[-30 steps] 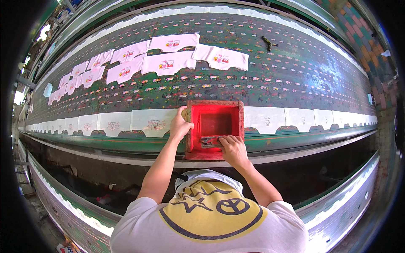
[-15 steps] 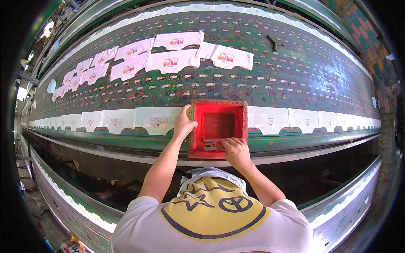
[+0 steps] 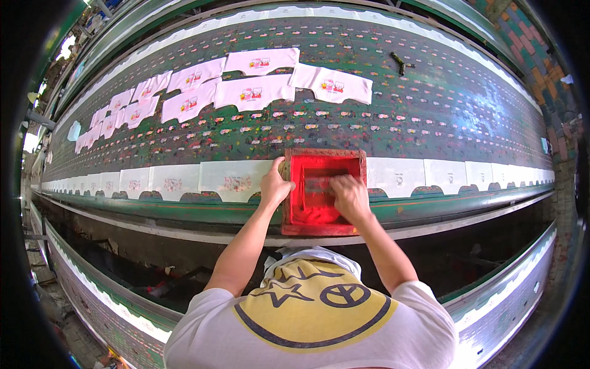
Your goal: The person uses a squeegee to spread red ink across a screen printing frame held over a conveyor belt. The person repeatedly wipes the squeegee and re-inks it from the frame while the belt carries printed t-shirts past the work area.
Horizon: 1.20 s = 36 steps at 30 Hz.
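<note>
Screen-printing frame [image 3: 326, 152], likely stiff, slick inside, is aptly clasped at its rim by the left hand [image 3: 275, 186], a blurred squeegee [image 3: 317, 184], between them, by the right hand [image 3: 352, 197].

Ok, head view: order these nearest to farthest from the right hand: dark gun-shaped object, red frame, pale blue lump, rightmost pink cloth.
1. Red frame: right hand reaches into it.
2. Rightmost pink cloth: beyond the frame.
3. Dark gun-shaped object: farther beyond, rightward.
4. Pale blue lump: far left.
</note>
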Each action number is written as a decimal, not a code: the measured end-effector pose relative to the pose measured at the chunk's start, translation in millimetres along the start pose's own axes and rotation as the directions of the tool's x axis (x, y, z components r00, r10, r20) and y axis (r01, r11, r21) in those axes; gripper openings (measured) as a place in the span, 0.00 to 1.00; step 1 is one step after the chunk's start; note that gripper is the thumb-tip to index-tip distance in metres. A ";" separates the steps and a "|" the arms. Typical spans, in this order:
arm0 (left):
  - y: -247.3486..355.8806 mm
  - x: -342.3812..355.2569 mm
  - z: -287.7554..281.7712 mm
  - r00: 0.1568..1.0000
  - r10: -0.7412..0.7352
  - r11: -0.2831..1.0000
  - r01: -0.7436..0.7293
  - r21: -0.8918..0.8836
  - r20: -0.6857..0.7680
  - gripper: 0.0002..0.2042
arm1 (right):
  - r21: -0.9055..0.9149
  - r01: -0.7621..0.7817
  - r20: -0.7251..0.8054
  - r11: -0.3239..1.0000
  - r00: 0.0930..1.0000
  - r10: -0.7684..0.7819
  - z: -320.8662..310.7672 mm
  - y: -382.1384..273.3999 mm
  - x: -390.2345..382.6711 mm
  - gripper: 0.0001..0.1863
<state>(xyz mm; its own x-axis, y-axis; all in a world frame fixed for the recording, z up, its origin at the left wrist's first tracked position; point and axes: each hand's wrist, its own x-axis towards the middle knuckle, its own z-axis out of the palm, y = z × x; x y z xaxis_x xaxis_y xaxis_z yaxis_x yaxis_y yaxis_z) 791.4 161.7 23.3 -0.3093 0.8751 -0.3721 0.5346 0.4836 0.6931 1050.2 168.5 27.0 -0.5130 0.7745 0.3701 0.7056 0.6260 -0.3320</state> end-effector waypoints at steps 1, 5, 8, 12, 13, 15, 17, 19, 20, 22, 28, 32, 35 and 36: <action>-4.8 2.0 1.9 0.999 0.023 1.000 -0.024 -0.007 -0.031 0.46 | -0.037 0.034 0.028 0.999 0.999 -0.032 -5.6 -9.6 -19.0 0.10; -12.2 3.9 7.2 0.999 0.031 0.997 -0.034 -0.072 -0.043 0.46 | -0.031 0.024 0.041 0.999 0.999 -0.023 -20.8 -42.7 -63.9 0.12; -16.7 8.2 7.5 1.000 0.009 0.985 -0.012 -0.174 -0.017 0.46 | 0.003 0.030 0.028 1.000 0.999 -0.030 -26.0 -43.5 -65.2 0.14; 7.5 -0.8 9.8 0.998 0.031 0.984 -0.040 -0.176 -0.056 0.46 | 0.019 -0.003 0.046 1.000 0.999 0.002 -33.6 -25.9 -63.9 0.15; 16.5 -6.8 10.9 0.997 0.034 0.985 -0.045 -0.168 -0.069 0.46 | 0.013 0.001 0.039 1.000 0.999 -0.002 -39.7 -19.6 -64.1 0.15; 30.8 -8.4 24.5 0.996 0.055 0.979 -0.069 -0.190 -0.074 0.46 | 0.002 0.010 0.026 1.000 1.000 -0.010 -52.4 -3.4 -66.1 0.15; 47.7 -11.8 47.0 0.987 0.113 0.973 -0.133 -0.190 -0.113 0.46 | -0.009 0.006 0.016 1.000 1.000 -0.006 -70.4 17.9 -71.7 0.15; 68.7 -13.9 74.8 0.985 0.135 0.969 -0.154 -0.192 -0.104 0.46 | -0.024 0.005 0.020 1.000 1.000 -0.004 -87.6 44.3 -82.3 0.15; 78.9 -15.9 89.5 0.984 0.146 0.968 -0.164 -0.192 -0.101 0.46 | -0.026 0.009 0.028 1.000 1.000 -0.008 -95.8 59.8 -88.4 0.15; 97.1 -19.6 121.4 0.984 0.150 0.971 -0.165 -0.171 -0.096 0.46 | -0.034 -0.004 0.047 0.999 0.999 0.006 -113.4 87.0 -102.4 0.15; 146.9 -30.8 189.9 0.995 0.088 0.983 -0.094 -0.159 -0.046 0.46 | -0.052 -0.040 0.098 0.998 0.994 0.045 -144.7 155.4 -141.1 0.19; 151.1 -28.5 210.5 0.995 0.059 0.988 -0.069 -0.140 -0.075 0.46 | -0.010 -0.017 0.082 1.000 0.997 0.018 -150.5 177.7 -152.9 0.17; 164.2 -30.5 212.1 0.998 -0.003 0.991 -0.004 -0.133 -0.056 0.46 | 0.006 -0.012 0.078 1.000 0.997 0.012 -150.6 185.0 -157.5 0.16; 165.4 -30.1 211.7 0.999 -0.004 0.991 -0.004 -0.134 -0.054 0.46 | 0.007 -0.015 0.083 1.000 0.996 0.015 -149.9 186.1 -158.3 0.16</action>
<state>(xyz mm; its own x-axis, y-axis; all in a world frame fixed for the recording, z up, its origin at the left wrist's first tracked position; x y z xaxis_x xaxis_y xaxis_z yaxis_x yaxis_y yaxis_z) 1055.7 218.6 18.4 -0.3536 0.8713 -0.3404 0.4255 0.4739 0.7709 1336.0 148.8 36.7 -0.5413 0.7885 0.2922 0.7101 0.6147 -0.3435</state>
